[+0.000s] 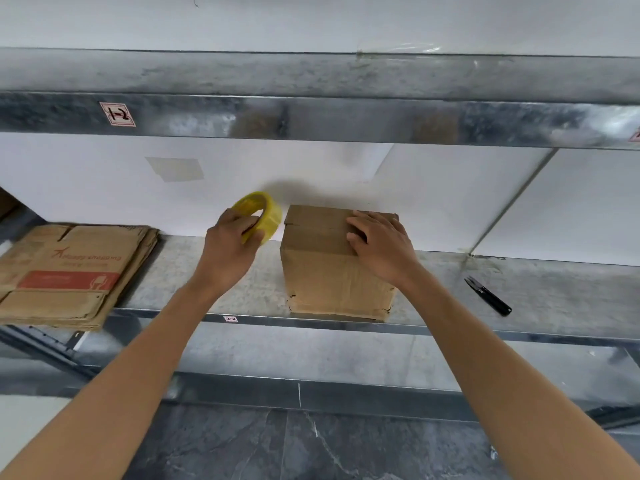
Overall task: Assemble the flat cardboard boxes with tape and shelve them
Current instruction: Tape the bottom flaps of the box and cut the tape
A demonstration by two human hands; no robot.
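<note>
Your left hand (pixel 230 242) grips the tape (pixel 266 211), fingers curled through its core. Your right hand (pixel 381 244) lies spread on top of the box (pixel 325 278), which stands on the shelf (pixel 519 282). The box looks light, empty and easily dented, so hold it by opposite walls, not the flaps.

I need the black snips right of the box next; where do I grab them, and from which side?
Pinch the snips across the thick black handle, the end nearest the front edge of the shelf, coming from above and the front. They lie flat and slanted, blade tips pointing back-left, away from you. The right hand, resting on the box, is the nearer one.
</note>
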